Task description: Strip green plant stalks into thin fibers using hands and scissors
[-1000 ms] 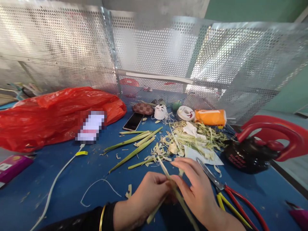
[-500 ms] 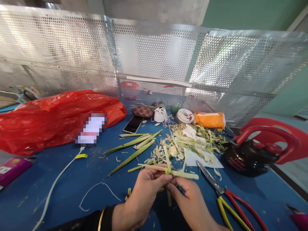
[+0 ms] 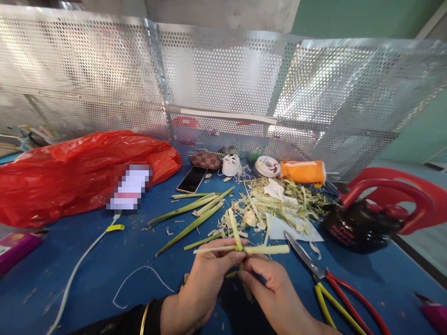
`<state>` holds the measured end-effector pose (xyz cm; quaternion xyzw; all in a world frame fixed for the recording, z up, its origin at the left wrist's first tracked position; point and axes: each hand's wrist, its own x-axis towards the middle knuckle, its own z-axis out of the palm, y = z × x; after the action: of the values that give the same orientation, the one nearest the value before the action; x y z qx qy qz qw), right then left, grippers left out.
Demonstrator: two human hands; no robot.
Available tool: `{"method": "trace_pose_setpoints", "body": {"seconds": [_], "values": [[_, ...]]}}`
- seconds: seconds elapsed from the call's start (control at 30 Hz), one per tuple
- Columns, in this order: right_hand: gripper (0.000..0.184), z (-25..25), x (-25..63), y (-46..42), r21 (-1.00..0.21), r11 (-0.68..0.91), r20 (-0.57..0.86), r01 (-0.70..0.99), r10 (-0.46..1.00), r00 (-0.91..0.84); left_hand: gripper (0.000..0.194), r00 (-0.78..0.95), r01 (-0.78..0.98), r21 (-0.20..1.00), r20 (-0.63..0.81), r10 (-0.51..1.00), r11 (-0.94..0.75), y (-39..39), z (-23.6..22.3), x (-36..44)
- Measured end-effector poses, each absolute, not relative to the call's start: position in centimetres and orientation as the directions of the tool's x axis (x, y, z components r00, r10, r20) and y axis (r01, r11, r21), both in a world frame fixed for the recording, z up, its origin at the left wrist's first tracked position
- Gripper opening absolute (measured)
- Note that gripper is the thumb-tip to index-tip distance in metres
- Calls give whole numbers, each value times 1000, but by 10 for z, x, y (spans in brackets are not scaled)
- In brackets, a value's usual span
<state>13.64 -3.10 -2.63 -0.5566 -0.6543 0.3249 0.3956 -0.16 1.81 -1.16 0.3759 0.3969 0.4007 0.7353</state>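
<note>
Pale green plant strips (image 3: 267, 250) cross at a small knot between my hands, with ends sticking out left, right and away from me. My left hand (image 3: 206, 274) pinches them near the crossing, thumb on top. The fingers of my right hand (image 3: 275, 286) are closed on the strip end that points down toward me. Where that lower end runs is partly hidden by my fingers. Just beyond lie several long green leaf stalks (image 3: 192, 229) and a heap of shredded trimmings (image 3: 279, 204). Scissors (image 3: 316, 271) with red and yellow handles rest to the right of my right hand.
A black kettle (image 3: 359, 228) with a red handle stands at the right. A red plastic bag (image 3: 80, 172) and a lit phone (image 3: 131, 188) on a white cable (image 3: 80, 267) are at the left. Behind rises a perforated metal screen (image 3: 223, 70).
My right hand was spread over a long strip; it has come down and closed beside my left hand. The strips now show as a cross with a knot, and they have turned slightly since.
</note>
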Motion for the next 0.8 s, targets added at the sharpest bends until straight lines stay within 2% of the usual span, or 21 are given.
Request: {"method": "trace_pose_setpoints", "body": {"seconds": [0.27,0.4,0.53,0.6,0.67,0.8], "values": [[27,-25,134,-31,-868,168,139,467,986,-96,24,372,-288,866,-292,881,408,22,-12,-2],[27,-23,140,-25,-891,164,117,422,984,-135,28,428,-329,808,-335,840,489,28,-7,-6],[19,-23,154,-16,-919,87,134,386,986,98,25,510,-357,740,-356,783,569,30,-3,-9],[23,-23,159,-13,-926,108,177,361,971,163,21,550,-341,730,-356,755,592,29,-4,-10],[24,-23,159,-13,-932,176,216,317,972,96,18,601,-329,731,-326,730,598,27,-7,-9],[14,-22,155,-16,-936,240,233,257,971,-61,17,665,-322,731,-278,693,602,26,-11,-7]]}}
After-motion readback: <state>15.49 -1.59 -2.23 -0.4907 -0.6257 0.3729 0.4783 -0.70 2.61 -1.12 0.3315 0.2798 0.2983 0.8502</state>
